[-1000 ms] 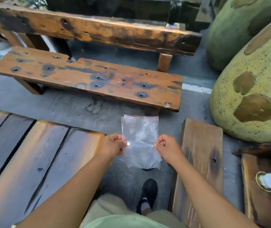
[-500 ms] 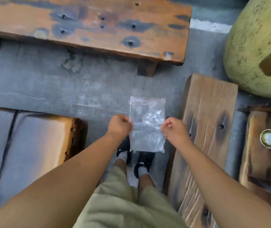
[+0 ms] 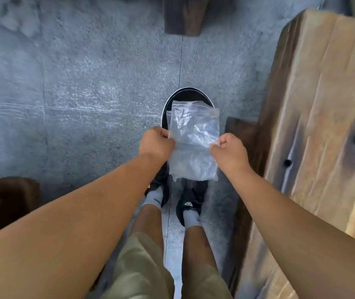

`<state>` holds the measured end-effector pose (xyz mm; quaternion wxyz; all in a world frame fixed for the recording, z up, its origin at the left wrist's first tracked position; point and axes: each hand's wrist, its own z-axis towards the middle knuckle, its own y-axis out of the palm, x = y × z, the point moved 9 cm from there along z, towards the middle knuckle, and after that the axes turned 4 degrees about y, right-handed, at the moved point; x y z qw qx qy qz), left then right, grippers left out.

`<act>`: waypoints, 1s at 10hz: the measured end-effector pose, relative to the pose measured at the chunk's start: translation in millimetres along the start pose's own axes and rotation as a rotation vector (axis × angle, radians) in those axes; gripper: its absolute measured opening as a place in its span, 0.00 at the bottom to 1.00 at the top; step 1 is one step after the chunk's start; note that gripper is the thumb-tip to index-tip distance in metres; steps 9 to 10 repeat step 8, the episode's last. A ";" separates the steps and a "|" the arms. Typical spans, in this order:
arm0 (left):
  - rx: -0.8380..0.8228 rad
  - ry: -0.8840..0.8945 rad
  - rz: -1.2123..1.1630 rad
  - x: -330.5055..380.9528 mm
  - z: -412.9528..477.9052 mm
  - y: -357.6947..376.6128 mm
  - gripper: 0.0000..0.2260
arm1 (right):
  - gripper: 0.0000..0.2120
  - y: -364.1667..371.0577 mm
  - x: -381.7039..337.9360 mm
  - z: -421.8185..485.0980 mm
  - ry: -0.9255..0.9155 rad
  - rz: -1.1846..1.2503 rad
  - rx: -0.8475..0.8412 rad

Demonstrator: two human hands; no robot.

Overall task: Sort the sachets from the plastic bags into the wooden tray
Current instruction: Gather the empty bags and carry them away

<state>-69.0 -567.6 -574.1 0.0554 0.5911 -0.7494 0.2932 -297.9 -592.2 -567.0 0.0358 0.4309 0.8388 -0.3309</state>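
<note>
A clear, crinkled plastic bag (image 3: 194, 141) hangs in the air in front of me, pinched at its two sides. My left hand (image 3: 156, 143) grips its left edge and my right hand (image 3: 229, 152) grips its right edge. The bag looks empty; I see no sachets in it. No wooden tray is in view. Right behind the bag, on the floor, stands a dark round container with a pale rim (image 3: 165, 104), mostly hidden by the bag.
Grey concrete floor (image 3: 75, 93) spreads to the left. A wooden bench plank (image 3: 323, 126) runs along the right. A dark bench leg (image 3: 183, 16) stands at the top, another dark wooden edge (image 3: 6, 201) at lower left. My feet in black shoes (image 3: 190, 201) are below the bag.
My view has tilted down from the benches to the floor and my feet. Both hands have kept their hold on the bag, which now hangs over the dark round container.
</note>
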 end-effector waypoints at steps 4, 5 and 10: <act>-0.027 -0.071 -0.047 -24.3 50.4 24.6 0.12 | 0.05 21.5 25.7 56.4 0.134 0.059 -0.013; -0.045 -0.044 -0.035 -20.9 45.6 21.3 0.11 | 0.16 17.6 24.7 51.8 0.124 0.013 -0.034; -0.142 0.059 -0.003 11.0 -2.6 -1.1 0.08 | 0.17 -3.5 -12.1 3.2 0.034 -0.066 -0.106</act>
